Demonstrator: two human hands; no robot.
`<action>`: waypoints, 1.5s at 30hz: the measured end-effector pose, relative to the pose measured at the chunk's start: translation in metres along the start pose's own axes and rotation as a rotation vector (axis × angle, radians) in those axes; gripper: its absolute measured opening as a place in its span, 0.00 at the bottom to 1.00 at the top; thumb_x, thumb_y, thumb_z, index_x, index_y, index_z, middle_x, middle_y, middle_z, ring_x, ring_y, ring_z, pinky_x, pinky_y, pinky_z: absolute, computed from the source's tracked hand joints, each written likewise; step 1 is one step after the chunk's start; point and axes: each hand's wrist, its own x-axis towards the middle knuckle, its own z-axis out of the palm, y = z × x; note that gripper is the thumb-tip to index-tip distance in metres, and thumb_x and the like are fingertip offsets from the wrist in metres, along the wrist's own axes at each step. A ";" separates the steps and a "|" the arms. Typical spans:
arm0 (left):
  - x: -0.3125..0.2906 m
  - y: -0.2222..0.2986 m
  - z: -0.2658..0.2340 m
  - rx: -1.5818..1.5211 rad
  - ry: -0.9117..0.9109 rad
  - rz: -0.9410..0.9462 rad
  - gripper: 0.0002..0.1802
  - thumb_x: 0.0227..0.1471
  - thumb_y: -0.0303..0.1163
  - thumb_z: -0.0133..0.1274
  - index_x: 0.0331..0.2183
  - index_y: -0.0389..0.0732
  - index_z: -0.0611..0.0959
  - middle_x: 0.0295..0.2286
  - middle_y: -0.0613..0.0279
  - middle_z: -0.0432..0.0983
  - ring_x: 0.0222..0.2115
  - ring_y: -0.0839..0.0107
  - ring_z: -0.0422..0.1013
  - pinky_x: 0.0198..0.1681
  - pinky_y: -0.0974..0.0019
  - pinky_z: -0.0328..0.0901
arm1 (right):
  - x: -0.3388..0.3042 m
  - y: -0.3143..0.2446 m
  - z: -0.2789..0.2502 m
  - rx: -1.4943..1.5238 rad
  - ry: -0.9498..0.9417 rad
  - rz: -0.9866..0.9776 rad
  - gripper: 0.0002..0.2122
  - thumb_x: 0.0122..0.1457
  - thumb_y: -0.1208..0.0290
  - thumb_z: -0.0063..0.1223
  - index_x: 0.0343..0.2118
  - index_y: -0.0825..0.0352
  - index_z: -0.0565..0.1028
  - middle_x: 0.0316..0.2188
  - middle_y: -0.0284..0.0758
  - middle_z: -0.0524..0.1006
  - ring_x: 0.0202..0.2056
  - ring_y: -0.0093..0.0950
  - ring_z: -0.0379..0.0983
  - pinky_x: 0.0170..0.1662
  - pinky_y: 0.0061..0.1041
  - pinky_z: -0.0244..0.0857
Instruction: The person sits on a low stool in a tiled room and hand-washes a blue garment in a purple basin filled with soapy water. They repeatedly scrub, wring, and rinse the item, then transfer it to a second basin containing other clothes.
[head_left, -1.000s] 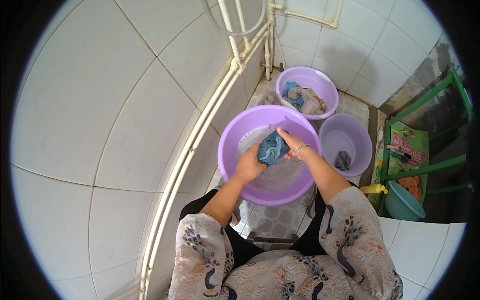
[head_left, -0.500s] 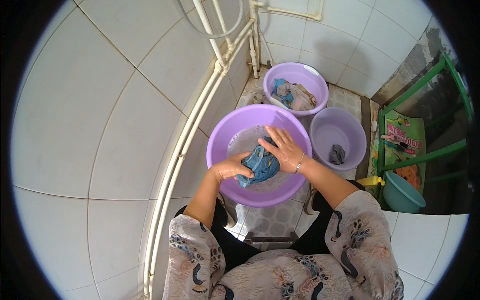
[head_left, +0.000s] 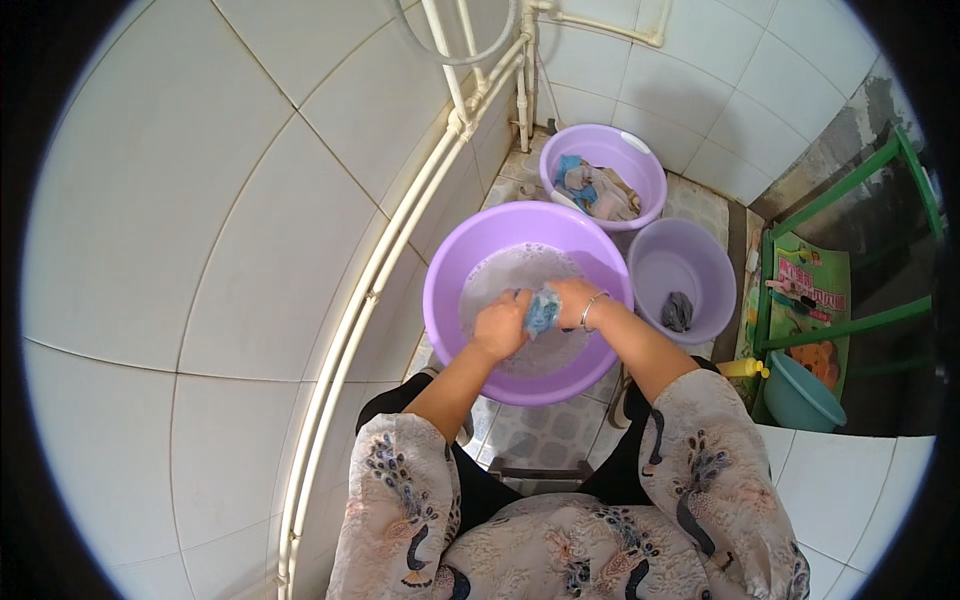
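A wet blue cloth (head_left: 542,313) is bunched between my two hands, over the soapy water in a large purple basin (head_left: 447,247). My left hand (head_left: 503,322) is closed on its left end, knuckles up. On the other end my right hand (head_left: 576,303), with a silver bracelet at the wrist, has its fingers wrapped round the cloth. The hands are close together and hide much of the cloth, so its full shape cannot be made out. Suds (head_left: 522,255) float along the water's far edge.
Behind stands a purple basin (head_left: 640,152) holding several cloths (head_left: 605,190). To the right, a paler basin (head_left: 700,262) has a dark grey cloth (head_left: 677,311) in it. A green metal frame (head_left: 850,320), teal basin (head_left: 800,395) and yellow bottle (head_left: 740,368) are further right. White pipes (head_left: 375,280) run along the left wall.
My right hand, spread flat over the cloth before, has closed round it. My left hand has turned knuckles up, and the cloth is squeezed smaller and lower in the basin.
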 end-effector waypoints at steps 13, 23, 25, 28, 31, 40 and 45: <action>-0.009 0.015 -0.033 -0.186 -0.134 -0.057 0.52 0.27 0.33 0.63 0.56 0.44 0.57 0.52 0.45 0.56 0.44 0.46 0.66 0.46 0.57 0.64 | -0.006 -0.013 -0.031 0.344 -0.162 0.070 0.27 0.32 0.70 0.62 0.41 0.68 0.67 0.36 0.45 0.73 0.39 0.39 0.71 0.41 0.31 0.66; -0.003 -0.047 -0.030 -1.231 -0.217 -0.484 0.38 0.35 0.31 0.58 0.51 0.34 0.65 0.38 0.56 0.72 0.36 0.69 0.70 0.36 0.68 0.67 | -0.031 -0.020 -0.047 0.204 0.455 -0.404 0.47 0.34 0.68 0.68 0.59 0.56 0.50 0.58 0.45 0.51 0.57 0.44 0.51 0.57 0.37 0.52; -0.005 -0.048 -0.042 -1.561 -0.160 -0.474 0.36 0.36 0.30 0.57 0.50 0.34 0.66 0.37 0.57 0.72 0.36 0.68 0.70 0.35 0.67 0.67 | -0.042 -0.028 -0.048 -0.104 0.509 -0.419 0.48 0.32 0.65 0.70 0.59 0.54 0.52 0.61 0.44 0.44 0.60 0.45 0.45 0.59 0.40 0.48; -0.005 -0.030 -0.065 -1.758 -0.314 -0.319 0.32 0.39 0.35 0.53 0.49 0.36 0.67 0.36 0.55 0.72 0.30 0.65 0.70 0.30 0.68 0.68 | -0.037 -0.012 -0.032 -0.214 0.718 -0.572 0.47 0.30 0.64 0.71 0.57 0.45 0.55 0.60 0.43 0.45 0.58 0.48 0.47 0.58 0.47 0.47; -0.008 -0.029 -0.065 -1.874 -0.562 -0.299 0.30 0.39 0.40 0.52 0.45 0.36 0.69 0.31 0.53 0.72 0.22 0.62 0.68 0.20 0.67 0.65 | -0.031 -0.009 -0.045 -0.300 0.884 -0.693 0.40 0.33 0.72 0.65 0.53 0.43 0.61 0.58 0.42 0.50 0.55 0.48 0.54 0.54 0.47 0.54; -0.011 -0.022 -0.059 -1.340 -0.615 -0.187 0.40 0.37 0.41 0.62 0.51 0.36 0.64 0.36 0.57 0.71 0.32 0.69 0.70 0.27 0.70 0.66 | -0.052 -0.059 -0.102 -0.486 0.182 -0.521 0.37 0.39 0.76 0.57 0.56 0.51 0.59 0.44 0.44 0.69 0.33 0.36 0.73 0.32 0.34 0.68; -0.011 0.000 -0.046 -0.839 -0.207 -0.002 0.49 0.30 0.39 0.65 0.53 0.36 0.60 0.41 0.50 0.71 0.40 0.58 0.70 0.40 0.61 0.65 | -0.040 -0.066 -0.100 -0.645 -0.052 -0.304 0.25 0.40 0.74 0.55 0.46 0.65 0.67 0.28 0.42 0.76 0.33 0.36 0.75 0.32 0.33 0.68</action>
